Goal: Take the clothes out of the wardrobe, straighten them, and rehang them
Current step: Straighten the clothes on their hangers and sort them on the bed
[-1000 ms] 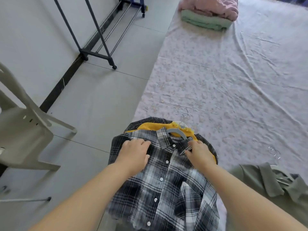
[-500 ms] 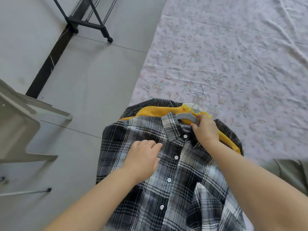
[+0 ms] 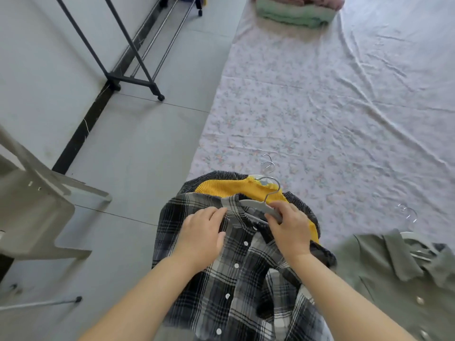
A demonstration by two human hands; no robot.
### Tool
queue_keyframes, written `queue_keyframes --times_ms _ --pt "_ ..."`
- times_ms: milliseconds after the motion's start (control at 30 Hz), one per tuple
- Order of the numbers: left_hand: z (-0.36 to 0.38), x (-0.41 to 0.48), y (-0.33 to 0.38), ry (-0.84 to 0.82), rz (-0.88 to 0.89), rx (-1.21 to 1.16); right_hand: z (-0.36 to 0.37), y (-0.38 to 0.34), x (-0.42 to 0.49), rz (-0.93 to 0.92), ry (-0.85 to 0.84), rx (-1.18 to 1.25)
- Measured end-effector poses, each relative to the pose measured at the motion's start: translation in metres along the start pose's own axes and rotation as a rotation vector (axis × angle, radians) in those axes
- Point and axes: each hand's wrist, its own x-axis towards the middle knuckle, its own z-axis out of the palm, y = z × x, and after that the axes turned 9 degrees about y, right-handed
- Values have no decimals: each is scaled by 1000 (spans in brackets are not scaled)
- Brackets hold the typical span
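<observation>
A black-and-white plaid shirt (image 3: 236, 279) lies face up at the bed's near edge, on top of a yellow knit garment (image 3: 236, 189) and a dark speckled one (image 3: 214, 177). My right hand (image 3: 289, 227) grips the grey hanger (image 3: 256, 205) at the shirt's collar, its metal hook curving up behind. My left hand (image 3: 203, 233) rests on the shirt just left of the collar, fingers lightly bent on the cloth. Two more hanger hooks (image 3: 268, 163) stick out behind the pile.
An olive shirt (image 3: 398, 274) on a hanger lies at the right on the floral bed sheet (image 3: 320, 107). Folded green and pink bedding (image 3: 295, 11) sits at the far end. A black clothes rack's base (image 3: 133, 80) stands on the floor, a grey plastic chair (image 3: 32, 207) at left.
My right hand has drawn the grey hanger partly out of the shirt's collar and now grips its shoulder. My left hand has moved up to the collar's left side.
</observation>
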Motion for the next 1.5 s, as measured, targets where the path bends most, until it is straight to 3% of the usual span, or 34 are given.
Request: queue_keyframes --times_ms 200,467,767,1100,1500 --pt "-47 -29 29 92 58 18 -75 -37 -43 -92 107 22" --pt "-78 -94 60 138 302 -130 -151 -81 -134 -113 359 -98" --pt "-100 -172 114 209 631 -250 -223 -94 -273 39 615 -117" --pt "-72 -263 226 160 872 -299 -316 -34 -399 128 775 -187" --pt "7 -385 425 111 1026 -283 -454 116 -543 258 872 -233"
